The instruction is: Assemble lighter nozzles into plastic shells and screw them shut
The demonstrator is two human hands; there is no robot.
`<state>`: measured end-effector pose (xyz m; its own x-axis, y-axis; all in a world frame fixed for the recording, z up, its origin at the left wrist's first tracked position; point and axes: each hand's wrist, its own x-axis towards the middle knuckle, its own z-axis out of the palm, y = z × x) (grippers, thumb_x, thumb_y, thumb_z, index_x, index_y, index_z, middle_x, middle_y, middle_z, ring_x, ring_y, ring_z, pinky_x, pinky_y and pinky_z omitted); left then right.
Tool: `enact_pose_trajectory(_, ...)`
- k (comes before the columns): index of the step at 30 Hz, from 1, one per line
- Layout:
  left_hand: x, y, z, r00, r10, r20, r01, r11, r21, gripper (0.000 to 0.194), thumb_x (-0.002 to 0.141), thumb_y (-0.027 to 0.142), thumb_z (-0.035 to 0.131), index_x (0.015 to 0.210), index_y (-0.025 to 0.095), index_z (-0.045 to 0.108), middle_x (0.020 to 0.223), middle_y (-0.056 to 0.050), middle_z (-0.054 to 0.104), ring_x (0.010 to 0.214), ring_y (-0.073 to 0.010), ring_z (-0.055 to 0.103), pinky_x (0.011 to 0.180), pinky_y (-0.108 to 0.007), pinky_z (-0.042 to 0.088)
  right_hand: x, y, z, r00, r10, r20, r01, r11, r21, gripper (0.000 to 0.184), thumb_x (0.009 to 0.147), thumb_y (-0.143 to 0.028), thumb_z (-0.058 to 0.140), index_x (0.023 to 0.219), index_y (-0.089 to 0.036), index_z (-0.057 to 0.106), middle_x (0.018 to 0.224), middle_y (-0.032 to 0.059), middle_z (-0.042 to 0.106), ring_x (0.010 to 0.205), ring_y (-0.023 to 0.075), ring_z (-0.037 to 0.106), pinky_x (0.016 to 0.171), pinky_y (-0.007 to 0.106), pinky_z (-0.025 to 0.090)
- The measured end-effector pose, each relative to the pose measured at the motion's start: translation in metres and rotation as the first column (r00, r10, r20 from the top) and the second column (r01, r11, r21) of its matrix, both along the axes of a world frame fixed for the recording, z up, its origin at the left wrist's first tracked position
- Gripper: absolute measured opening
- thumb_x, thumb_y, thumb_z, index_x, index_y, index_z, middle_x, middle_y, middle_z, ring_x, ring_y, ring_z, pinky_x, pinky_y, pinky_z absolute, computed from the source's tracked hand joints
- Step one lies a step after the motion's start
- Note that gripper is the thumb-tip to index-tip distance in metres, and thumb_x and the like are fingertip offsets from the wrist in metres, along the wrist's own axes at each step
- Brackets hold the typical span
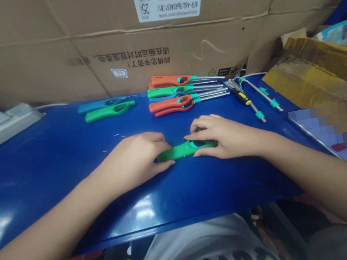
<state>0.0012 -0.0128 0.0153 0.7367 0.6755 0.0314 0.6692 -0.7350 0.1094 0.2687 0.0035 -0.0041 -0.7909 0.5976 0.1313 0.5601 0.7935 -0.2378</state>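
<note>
A green lighter handle [180, 150] lies sideways low over the blue table, between my two hands. Its left end is in the grip of my left hand [141, 157], thumb below and fingers above. My right hand [224, 135] pinches the other end, around the trigger opening with its teal part. No metal tube shows on this handle; its right tip is hidden by my fingers. Beyond my hands lies a group of long-necked gas lighters [174, 102] in orange, green, blue and red, their metal tubes to the right.
A green handle [107, 112] and a blue handle [96, 105] lie back left. A black-and-yellow screwdriver [241, 95] and loose metal tubes [256, 109] are at the right. A power strip [3, 127], a cardboard wall [50, 70] and a yellow-taped box [312, 66] border the table [66, 165].
</note>
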Motion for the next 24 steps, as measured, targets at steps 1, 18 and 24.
enact_pose_trajectory(1, 0.002, -0.003, -0.002, 0.999, -0.008, -0.033, 0.01, 0.998, 0.065, 0.019, 0.09, 0.035, 0.066, 0.097, 0.02, 0.075, 0.093, -0.005, 0.07, 0.079, -0.0212, 0.068, 0.067, -0.031, 0.049, -0.002, -0.002, 0.001, 0.999, 0.007, 0.042, -0.009, 0.999, 0.049, 0.041, 0.095, -0.042, 0.062, 0.127, -0.017, 0.068, 0.118, 0.0133, 0.064, 0.102, 0.0269, 0.06, 0.087, 0.042, 0.046)
enact_pose_trajectory(18, 0.008, -0.002, -0.012, 0.998, -0.052, 0.028, 0.041, 0.952, 0.304, 0.032, 0.103, 0.027, 0.042, 0.096, 0.012, 0.069, 0.089, -0.01, 0.068, 0.083, -0.0244, 0.064, 0.071, -0.036, 0.05, 0.0, 0.001, 0.004, 0.999, -0.049, -0.015, 0.05, 0.997, 0.064, 0.032, 0.103, -0.04, 0.049, 0.109, -0.017, 0.071, 0.1, 0.0085, 0.072, 0.088, 0.0215, 0.067, 0.077, 0.032, 0.047)
enact_pose_trajectory(24, 0.002, 0.006, -0.012, 0.998, -0.002, 0.062, -0.018, 0.948, 0.316, 0.028, 0.103, 0.028, 0.042, 0.105, 0.012, 0.065, 0.095, -0.011, 0.068, 0.088, -0.0249, 0.064, 0.072, -0.034, 0.051, 0.012, 0.003, 0.012, 0.985, -0.17, -0.015, 0.17, 0.981, 0.09, 0.029, 0.101, -0.04, 0.051, 0.104, -0.02, 0.072, 0.095, 0.0071, 0.077, 0.083, 0.0221, 0.069, 0.07, 0.031, 0.042)
